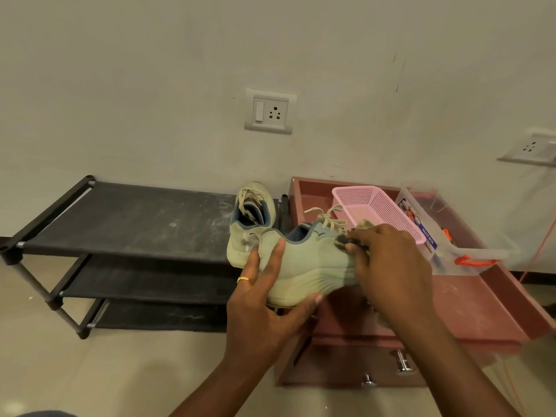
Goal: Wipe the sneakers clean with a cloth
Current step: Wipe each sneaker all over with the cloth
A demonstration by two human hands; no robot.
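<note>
Sneaker [241,245] on dusty rack [135,221], pale wall [180,70]

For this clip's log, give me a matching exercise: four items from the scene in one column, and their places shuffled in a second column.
Things:
1. near sneaker
2. far sneaker
3. cloth
4. pink basket

Places:
A. on top of the reddish cabinet
B. gripped by the left hand
C. on the top shelf of the black rack, at its right end
D. under the right hand, against a shoe's upper

Pairs: 1-B, 2-C, 3-D, 4-A
</note>
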